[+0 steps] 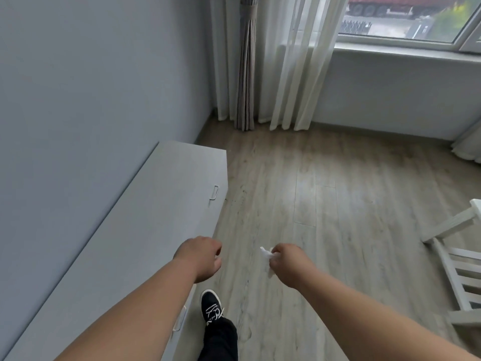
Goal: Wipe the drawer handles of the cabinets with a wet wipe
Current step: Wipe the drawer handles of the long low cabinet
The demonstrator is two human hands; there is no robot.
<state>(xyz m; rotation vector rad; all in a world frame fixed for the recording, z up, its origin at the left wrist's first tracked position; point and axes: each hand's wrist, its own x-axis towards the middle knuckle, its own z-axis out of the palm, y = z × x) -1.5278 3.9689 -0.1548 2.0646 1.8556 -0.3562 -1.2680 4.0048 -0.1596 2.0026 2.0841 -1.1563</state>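
Wipe [268, 259]: small white crumpled wad, pinched in the right grip [289, 261]; one tail poking out toward the left grip, another hanging below the fingers.
Right grip: closed round the wipe, held out over the wooden floor [325, 204], clear of the cabinet.
Left grip [201, 257]: fingers loosely curled, nothing in them; just off the front edge of the low white cabinet [156, 217].
Far handle [214, 194]: thin pale loop on the cabinet front, well ahead of the left grip, touched by neither grip.
Near handle [180, 319]: same kind, below and behind the left grip, partly hidden by the forearm, beside a black shoe [212, 306].
Wipe handling: likely light, limp and damp, with no stiffness of its own; best bunched behind the fingertips, with a flap left free to wrap round a bar.
Handle handling: likely rigid, fixed and smooth; best pinched through the wipe from both sides, then rubbed along the length.
Stage: probably the approach, no handle under the wipe yet.
Chair [458, 269]: white, well apart to the right of the right grip.
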